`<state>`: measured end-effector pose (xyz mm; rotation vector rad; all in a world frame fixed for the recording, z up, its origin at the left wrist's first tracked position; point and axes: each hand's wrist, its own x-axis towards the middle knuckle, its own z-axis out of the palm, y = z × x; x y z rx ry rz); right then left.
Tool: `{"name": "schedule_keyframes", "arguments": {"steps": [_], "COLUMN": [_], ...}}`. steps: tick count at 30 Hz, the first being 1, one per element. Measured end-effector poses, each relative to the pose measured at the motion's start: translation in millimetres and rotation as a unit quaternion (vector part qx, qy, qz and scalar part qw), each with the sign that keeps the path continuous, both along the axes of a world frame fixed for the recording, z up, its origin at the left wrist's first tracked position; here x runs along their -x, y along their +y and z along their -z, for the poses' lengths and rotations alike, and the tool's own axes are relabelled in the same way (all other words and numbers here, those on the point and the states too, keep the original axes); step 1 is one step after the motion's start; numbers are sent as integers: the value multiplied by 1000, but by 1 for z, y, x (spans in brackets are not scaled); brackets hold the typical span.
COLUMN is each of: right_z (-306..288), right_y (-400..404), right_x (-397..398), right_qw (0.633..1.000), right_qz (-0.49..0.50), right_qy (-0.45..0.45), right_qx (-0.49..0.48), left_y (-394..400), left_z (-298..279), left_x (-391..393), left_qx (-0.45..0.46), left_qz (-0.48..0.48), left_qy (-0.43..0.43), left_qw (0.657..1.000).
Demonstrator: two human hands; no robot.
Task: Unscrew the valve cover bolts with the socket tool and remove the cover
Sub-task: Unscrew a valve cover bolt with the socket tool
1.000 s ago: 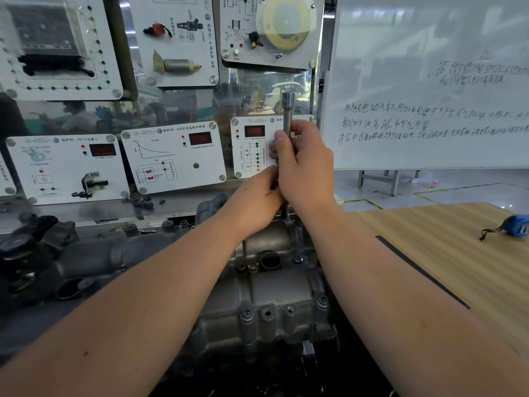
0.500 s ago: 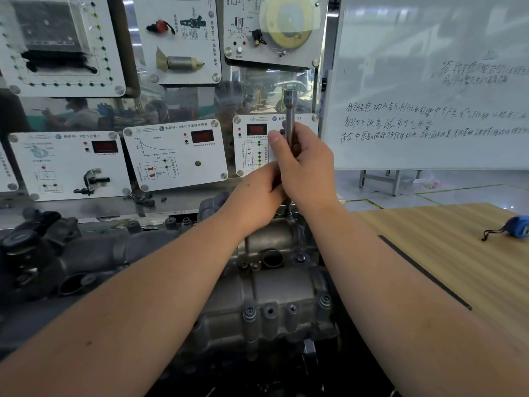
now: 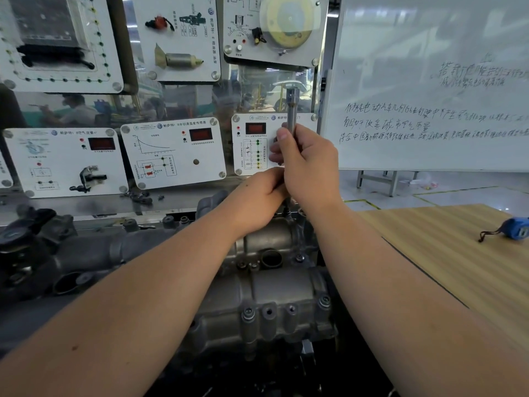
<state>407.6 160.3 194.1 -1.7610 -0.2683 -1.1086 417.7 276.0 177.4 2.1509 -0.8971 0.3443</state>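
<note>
I see the slim steel socket tool (image 3: 292, 110) standing upright over the grey valve cover's (image 3: 272, 287) far edge, bolts (image 3: 248, 311) still seated.

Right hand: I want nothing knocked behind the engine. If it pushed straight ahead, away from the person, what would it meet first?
Most likely the white sensor panel directly behind the right hand, which grips the upright socket tool. The gap between them is unclear in this view.

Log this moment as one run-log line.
step: unscrewing far bolt | right hand: grips socket tool upright | left hand: at tool's lower shaft, grip unclear | valve cover: on
</note>
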Motion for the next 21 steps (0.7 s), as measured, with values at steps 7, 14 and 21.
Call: {"name": "schedule_keyframes", "arguments": {"steps": [7,14,21], "right_z": [2,3,2], "right_y": [0,1,1], "right_x": [-1,-4,-7], "right_qw": [999,999,1000], "right_qz": [-48,33,13], "right_qy": [7,-9,16], "right_qx": [-10,0,-2], "left_y": [-1,-2,0], "left_z": [-3,-1,0], "left_x": [-1,-1,1], "left_qx": [18,38,38], "left_qz": [-23,-28,5], "left_qy": [3,4,18], "left_qw": [1000,999,999]}}
